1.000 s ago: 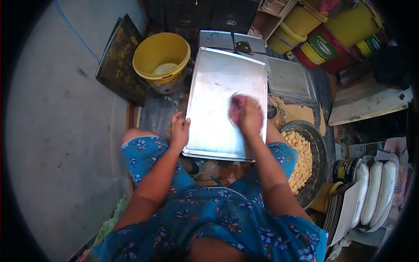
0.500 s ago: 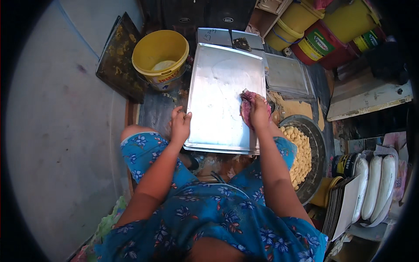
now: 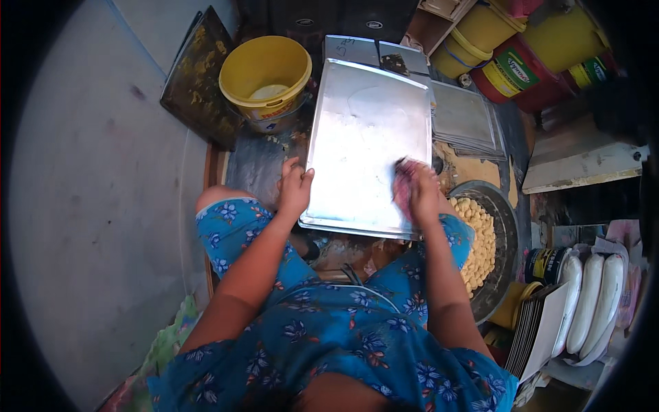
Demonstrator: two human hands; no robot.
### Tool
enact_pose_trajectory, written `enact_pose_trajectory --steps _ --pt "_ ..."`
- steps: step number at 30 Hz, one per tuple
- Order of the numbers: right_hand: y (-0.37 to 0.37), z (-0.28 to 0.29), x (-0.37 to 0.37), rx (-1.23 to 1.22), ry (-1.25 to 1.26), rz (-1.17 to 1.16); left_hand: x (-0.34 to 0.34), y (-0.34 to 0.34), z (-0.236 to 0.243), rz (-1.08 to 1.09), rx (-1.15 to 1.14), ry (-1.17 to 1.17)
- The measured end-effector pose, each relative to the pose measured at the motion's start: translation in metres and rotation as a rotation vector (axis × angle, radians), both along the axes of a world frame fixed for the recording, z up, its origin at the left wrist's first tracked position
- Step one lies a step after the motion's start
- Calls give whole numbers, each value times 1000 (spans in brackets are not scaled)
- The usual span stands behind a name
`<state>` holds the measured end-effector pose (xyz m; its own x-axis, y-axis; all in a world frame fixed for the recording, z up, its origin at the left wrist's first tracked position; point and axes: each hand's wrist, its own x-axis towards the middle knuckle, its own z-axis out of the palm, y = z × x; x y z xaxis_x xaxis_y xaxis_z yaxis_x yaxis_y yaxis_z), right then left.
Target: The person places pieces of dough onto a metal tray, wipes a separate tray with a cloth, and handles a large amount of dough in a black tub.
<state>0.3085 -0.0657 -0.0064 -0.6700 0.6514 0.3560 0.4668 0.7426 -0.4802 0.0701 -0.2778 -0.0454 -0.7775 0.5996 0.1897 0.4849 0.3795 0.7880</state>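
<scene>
A shiny metal baking tray (image 3: 364, 130) lies in front of me between my knees, on at least one more tray whose edge shows below it. My left hand (image 3: 295, 191) is at its lower left edge, thumb on the rim and fingers curled outside it. A crumpled pink-and-dark-red cloth (image 3: 405, 185) is bunched under my right hand (image 3: 426, 196), pressed to the tray's right side. That hand is closed over the cloth and slightly blurred.
Beside my right knee stands a dark round basin (image 3: 506, 254) full of small pale dough-like lumps (image 3: 480, 247). A yellow bucket (image 3: 264, 69) stands far left, flat trays (image 3: 463, 117) lie far right. Wrapped white packs (image 3: 583, 302) and a stack of thin sheets (image 3: 539, 329) sit at right.
My right hand has drawn the cloth a little nearer to me along the tray's right side. My left hand stays at the left edge. The whole view has shifted slightly.
</scene>
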Motion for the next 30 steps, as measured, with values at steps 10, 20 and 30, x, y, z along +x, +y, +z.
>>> enact_pose_trajectory --steps 10,20,30 --pt "-59 -24 -142 226 -36 172 2 7 -2 48 260 -296" --pt "-146 27 18 -278 -365 509 -3 -3 9 -93 -18 -158" --pt "22 31 89 -378 460 -395 -27 15 3 -109 44 0"
